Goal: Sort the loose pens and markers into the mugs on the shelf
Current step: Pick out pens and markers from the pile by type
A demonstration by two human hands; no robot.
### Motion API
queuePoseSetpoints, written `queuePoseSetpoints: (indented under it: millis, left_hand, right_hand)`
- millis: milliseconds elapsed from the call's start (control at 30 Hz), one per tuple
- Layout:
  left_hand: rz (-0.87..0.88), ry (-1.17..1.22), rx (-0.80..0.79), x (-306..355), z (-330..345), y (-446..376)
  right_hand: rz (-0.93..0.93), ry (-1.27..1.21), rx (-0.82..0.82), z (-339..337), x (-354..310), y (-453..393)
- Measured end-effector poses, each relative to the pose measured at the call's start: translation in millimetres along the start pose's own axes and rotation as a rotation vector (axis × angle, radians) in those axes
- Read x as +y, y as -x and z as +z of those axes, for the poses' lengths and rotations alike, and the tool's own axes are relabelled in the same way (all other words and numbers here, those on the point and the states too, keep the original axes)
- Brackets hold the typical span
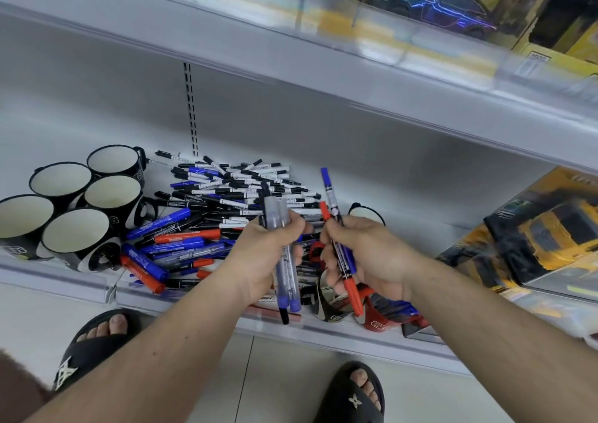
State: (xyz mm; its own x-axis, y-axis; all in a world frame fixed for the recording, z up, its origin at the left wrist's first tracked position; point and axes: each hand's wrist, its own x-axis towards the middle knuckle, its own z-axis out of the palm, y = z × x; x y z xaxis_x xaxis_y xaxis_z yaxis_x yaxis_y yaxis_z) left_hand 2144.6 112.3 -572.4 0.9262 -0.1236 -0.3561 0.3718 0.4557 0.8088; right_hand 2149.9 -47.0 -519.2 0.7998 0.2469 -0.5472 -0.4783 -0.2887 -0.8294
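Head view: left hand point(275, 254) gripping bundle of clear-barrel pens point(286, 254), blue and black tips hanging below fist, caps up. Prob. gathered by type before dropping into one mug. Right hand point(365, 254) pinching two slim markers, blue marker point(333, 202) and red marker point(351, 288), fanned apart, likely for colour check. Just behind both grips: big loose pile point(226, 196) on shelf point(194, 296), thin black/blue pens at back, fat red/blue markers nearer front. Left of left grip, well apart: five black mugs point(77, 238), white inside, clustered w/ mouths up, all apparently holding nothing. Under right grip: red mug point(377, 320) and another, partly hidden. Sorting looks barely begun.
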Motion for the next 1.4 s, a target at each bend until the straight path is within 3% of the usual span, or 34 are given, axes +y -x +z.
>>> queuePoseSetpoints:
  millis: [233, 400, 667, 733, 900, 1067, 1233, 1400]
  left_hand:
    - [-0.013, -0.102, 0.002, -6.2, 3.5, 2.4]
    - [-0.036, 0.069, 0.154, -2.5, -3.7, -6.6]
    - [-0.053, 0.136, 0.206, -6.7, -5.9, -7.1]
    - [-0.069, 0.268, 0.281, -4.5, -9.0, -9.7]
    - [-0.164, 0.585, 0.383, -7.6, -14.9, -16.9]
    - [-0.252, 0.702, 0.433, -17.4, -6.0, -15.4]
    - [-0.271, 0.631, 0.406, -21.3, -3.8, -13.8]
    - [-0.158, 0.303, 0.316, -18.8, -10.1, -19.7]
  right_hand:
    - [0.074, 0.033, -0.078, 10.6, 5.8, -1.0]
    - [0.181, 0.083, -0.210, 5.4, 4.8, -0.5]
    - [0.206, 0.193, -0.261, 1.1, 2.8, -0.1]
    - [0.149, 0.116, -0.198, -3.4, 1.1, -2.2]
    - [-0.106, -0.190, 0.205, -16.5, -1.8, -8.0]
    - [-0.242, 0.020, 0.377, -1.3, 4.5, -11.6]
    - [-0.334, 0.191, 0.477, -1.8, 7.7, -15.2]
    - [-0.300, 0.181, 0.711, -65.5, -7.8, -23.8]
